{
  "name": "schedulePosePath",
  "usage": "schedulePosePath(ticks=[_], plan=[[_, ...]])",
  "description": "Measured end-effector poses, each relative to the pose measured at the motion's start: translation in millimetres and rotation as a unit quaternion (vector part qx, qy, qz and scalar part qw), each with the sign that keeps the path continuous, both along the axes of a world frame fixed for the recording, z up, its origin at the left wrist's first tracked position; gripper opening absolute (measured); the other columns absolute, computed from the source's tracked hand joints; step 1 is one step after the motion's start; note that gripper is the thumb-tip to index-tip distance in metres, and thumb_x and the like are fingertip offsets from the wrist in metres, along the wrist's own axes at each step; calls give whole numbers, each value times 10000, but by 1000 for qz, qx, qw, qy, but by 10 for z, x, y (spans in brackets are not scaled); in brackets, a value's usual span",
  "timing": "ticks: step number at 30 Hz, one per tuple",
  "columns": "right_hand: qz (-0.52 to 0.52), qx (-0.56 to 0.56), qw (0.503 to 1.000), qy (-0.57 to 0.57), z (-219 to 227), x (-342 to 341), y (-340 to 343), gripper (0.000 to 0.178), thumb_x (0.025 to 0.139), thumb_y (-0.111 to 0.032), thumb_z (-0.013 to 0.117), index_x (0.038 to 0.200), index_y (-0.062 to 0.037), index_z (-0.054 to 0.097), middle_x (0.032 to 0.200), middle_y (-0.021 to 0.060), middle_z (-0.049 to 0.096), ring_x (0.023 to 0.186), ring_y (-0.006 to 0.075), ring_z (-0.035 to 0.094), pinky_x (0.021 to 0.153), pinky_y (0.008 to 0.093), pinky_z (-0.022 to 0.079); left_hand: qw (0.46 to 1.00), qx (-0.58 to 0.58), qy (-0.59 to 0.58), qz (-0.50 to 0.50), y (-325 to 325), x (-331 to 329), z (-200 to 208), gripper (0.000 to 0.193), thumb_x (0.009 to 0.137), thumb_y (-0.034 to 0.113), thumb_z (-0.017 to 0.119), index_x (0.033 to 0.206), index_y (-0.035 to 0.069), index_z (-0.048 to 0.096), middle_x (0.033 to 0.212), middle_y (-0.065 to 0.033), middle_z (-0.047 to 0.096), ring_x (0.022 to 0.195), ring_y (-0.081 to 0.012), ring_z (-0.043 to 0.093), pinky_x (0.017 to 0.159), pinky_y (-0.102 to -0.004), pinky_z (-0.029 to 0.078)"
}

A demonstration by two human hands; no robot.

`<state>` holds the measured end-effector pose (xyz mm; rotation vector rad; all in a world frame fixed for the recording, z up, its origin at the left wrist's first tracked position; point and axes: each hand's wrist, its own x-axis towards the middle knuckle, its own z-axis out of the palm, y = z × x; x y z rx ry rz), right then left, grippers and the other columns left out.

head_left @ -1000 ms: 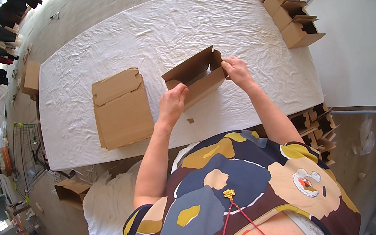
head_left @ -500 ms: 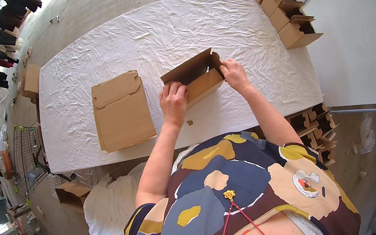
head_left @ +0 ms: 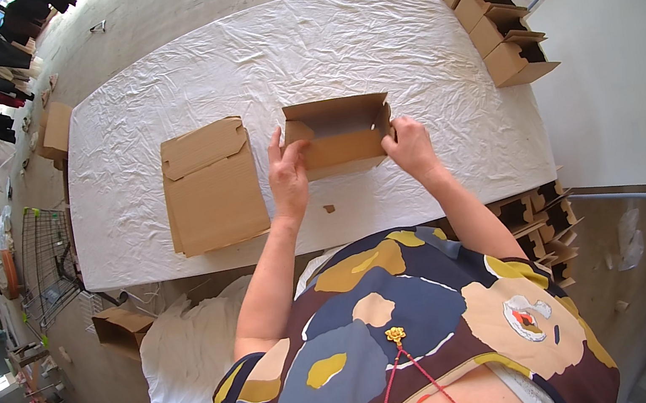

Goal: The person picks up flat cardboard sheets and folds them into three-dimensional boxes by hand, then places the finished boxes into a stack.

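Observation:
A brown cardboard box (head_left: 344,149) stands in front of me with its top open and its lid flap raised at the back. My left hand (head_left: 288,180) grips the box's left end, one fingertip over the edge and another finger outside. At the right end, my right hand (head_left: 412,148) is closed on the side wall near the front corner. Left of the box lies a stack of flat, die-cut cardboard blanks (head_left: 214,190). A small cardboard scrap (head_left: 329,209) sits on the cloth between box and table edge.
Wrinkled white cloth covers the table (head_left: 313,41). Several folded boxes (head_left: 498,23) are lined up along its far right corner, and more cardboard boxes (head_left: 543,216) stand below the right edge. A white panel (head_left: 617,67) rises on the right; a wire rack (head_left: 48,256) is at left.
The box has turned from a slant to nearly square with me, its open top now facing me more. My left hand has shifted from the front wall to the left end; the right has moved slightly down.

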<state>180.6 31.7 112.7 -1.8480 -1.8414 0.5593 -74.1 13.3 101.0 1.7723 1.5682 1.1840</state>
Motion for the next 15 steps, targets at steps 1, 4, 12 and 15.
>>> schedulePosePath(ticks=[1,4,12,15], plan=[[7,-16,1000,-7,5,-30,-55,282,816,-215,623,906,47,676,965,252,652,903,419,644,835,503,522,1000,-17,5,0,53,-19,-10,254,893,-61,578,1082,58,701,1489,-173,441,1079,-303,635,899,-361,519],[9,-74,996,-53,-14,-162,-202,290,814,-223,618,895,50,671,977,267,651,927,431,661,845,503,542,999,-36,41,-2,162,-38,-106,258,895,-37,591,1105,81,684,1452,-164,470,1195,-342,568,953,-406,499],[-5,-113,993,-24,18,-206,-269,307,828,-189,589,998,66,605,933,313,683,898,484,671,847,543,537,998,-16,52,-31,225,-20,-178,472,904,26,607,1361,71,499,1436,-141,473,1333,-354,444,1102,-431,386],[-15,-103,994,15,5,-199,-254,337,829,-184,588,1056,64,573,934,332,677,907,490,668,849,556,528,997,-2,72,-33,278,-18,-184,521,894,14,612,1394,77,479,1437,-137,467,1321,-360,444,1096,-434,393]])
